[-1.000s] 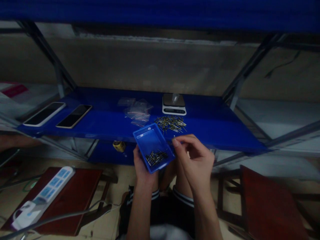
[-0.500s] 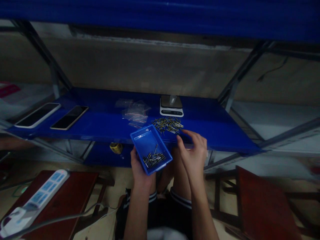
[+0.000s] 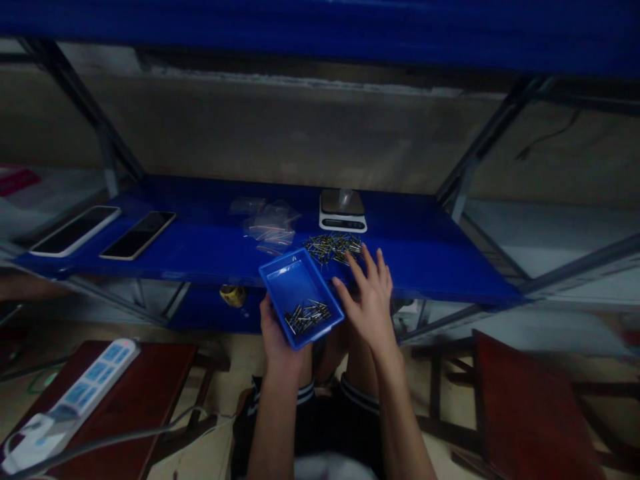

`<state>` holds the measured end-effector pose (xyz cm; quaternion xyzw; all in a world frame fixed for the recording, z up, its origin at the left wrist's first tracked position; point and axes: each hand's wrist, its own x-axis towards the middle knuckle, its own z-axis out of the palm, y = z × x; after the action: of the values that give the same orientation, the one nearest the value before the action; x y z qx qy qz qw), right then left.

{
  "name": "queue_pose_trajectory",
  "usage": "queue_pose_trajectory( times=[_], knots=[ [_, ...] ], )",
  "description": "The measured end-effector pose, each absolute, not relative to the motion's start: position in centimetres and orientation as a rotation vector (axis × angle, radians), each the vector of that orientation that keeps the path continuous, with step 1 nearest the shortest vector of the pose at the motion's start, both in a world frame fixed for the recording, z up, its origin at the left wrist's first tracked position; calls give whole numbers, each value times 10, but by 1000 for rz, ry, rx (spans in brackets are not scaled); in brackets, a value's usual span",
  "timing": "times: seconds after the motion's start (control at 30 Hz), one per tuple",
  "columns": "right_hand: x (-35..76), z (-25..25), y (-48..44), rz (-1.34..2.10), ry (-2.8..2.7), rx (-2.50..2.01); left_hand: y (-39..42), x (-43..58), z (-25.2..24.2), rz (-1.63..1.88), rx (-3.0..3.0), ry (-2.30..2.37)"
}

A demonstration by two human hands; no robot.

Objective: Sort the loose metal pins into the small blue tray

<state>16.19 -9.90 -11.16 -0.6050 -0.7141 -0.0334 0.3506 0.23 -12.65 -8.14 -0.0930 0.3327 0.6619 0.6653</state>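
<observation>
My left hand (image 3: 280, 340) grips a small blue plastic tray (image 3: 285, 270) from its left side and from below, just off the shelf's front edge. The tray tilts toward me, and a heap of thin metal pins (image 3: 307, 317) lies in its near end. My right hand (image 3: 370, 293) has its fingers spread, the fingertips at the near right edge of a loose pile of thin gold and silver pins (image 3: 330, 248) on the shelf. I see nothing held in it. Its thumb is close to the tray's right rim.
Behind the pile stands a digital scale (image 3: 343, 223) bearing a clear container (image 3: 345, 197). Clear zip bags (image 3: 273, 223) lie left of it on the blue shelf (image 3: 210, 233). Two phones (image 3: 139, 235) rest farther left. A power strip (image 3: 95, 377) sits on a stool; another stool (image 3: 530, 407) stands right.
My right hand has moved left and forward to the pile, its thumb and fingers spreading from a near pinch. The pins in the tray have settled lower; the tray has barely moved.
</observation>
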Motion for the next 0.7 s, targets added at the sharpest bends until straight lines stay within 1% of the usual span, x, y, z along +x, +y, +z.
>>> queue_pose_trajectory(
  times=[0.1,0.3,0.7],
  knots=[
    [148,-110,-100,-42,-1957,-1511,-127,1,-80,1502,-177,729],
    [138,-114,-100,-82,-2042,-1496,-129,-10,-75,1622,-141,804],
    [137,-131,-98,-152,-1940,-1415,-128,-13,-72,1605,-193,759]
  ],
)
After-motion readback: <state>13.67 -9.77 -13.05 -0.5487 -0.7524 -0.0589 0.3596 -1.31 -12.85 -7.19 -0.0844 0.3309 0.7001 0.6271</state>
